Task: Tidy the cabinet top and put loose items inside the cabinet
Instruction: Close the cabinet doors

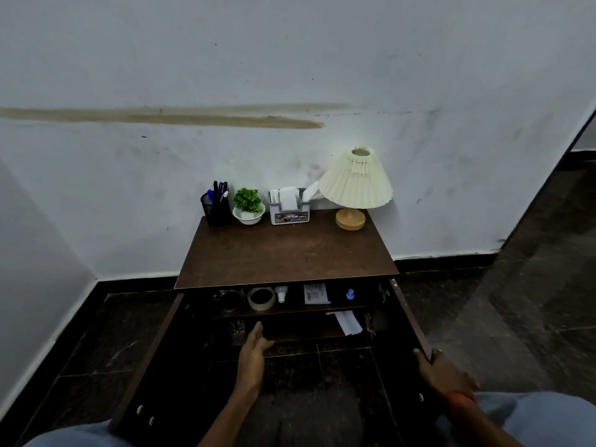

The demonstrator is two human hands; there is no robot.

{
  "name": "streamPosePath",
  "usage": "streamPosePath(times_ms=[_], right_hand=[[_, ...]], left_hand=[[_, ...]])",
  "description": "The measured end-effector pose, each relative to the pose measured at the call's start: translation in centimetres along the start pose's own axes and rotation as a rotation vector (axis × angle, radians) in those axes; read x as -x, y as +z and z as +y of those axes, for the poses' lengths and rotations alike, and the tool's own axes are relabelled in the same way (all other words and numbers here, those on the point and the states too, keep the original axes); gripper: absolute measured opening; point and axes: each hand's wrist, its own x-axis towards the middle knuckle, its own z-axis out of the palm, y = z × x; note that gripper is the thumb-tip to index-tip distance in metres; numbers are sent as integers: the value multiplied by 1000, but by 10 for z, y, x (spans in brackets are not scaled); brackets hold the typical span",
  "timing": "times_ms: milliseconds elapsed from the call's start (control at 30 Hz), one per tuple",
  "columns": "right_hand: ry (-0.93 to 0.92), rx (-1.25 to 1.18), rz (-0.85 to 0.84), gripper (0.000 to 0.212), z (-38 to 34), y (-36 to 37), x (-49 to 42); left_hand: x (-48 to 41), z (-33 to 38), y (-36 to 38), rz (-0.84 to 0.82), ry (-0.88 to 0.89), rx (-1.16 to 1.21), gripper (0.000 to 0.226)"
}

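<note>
Both doors of the dark wooden cabinet stand open. My left hand point(254, 353) is flat, fingers straight and close together, thumb out, holding nothing, with the fingertips at the front edge of the lower shelf point(306, 332). My right hand point(442, 372) grips the edge of the open right door point(411, 321), thumb on the inner face and fingers curled over the outer side. The open left door point(145, 359) points toward me. On the dark brown wooden cabinet top point(287, 253), lined up along the back by the wall, are a black mesh pen cup point(217, 209), a small green plant in a white bowl point(248, 206), a grey plastic organiser box with white papers point(290, 208) and a cream pleated lamp on a round wooden base point(354, 185). Loose items sit inside on the upper shelf, left to right: a shiny metallic thing I can't identify point(229, 296), a beige tape roll point(261, 298), a small white bottle-like piece point(281, 293), a white labelled card point(316, 293) and a little blue knob-shaped thing point(350, 294). A white folded paper point(348, 322) lies on the lower shelf, right side.
</note>
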Motion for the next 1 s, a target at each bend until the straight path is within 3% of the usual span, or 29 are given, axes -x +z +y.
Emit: streamPosePath(times_ms=[367, 467, 600, 767, 900, 1000], right_hand=[[-125, 135, -62, 52, -35, 16, 60], [-166, 183, -117, 70, -41, 37, 65], [-210, 111, -211, 72, -56, 70, 64], [-166, -64, -276, 106, -74, 120, 48], [-165, -155, -315, 101, -101, 133, 55], [-140, -185, -346, 79, -126, 131, 63]], left_hand=[[5, -16, 2, -37, -4, -10, 55], [5, -15, -3, -28, 2, 17, 55], [2, -13, -12, -2, -15, 32, 49], [5, -13, -4, -55, -47, -14, 35], [5, -18, 20, -171, -75, -78, 32], [1, -16, 36, -227, -90, -89, 29]])
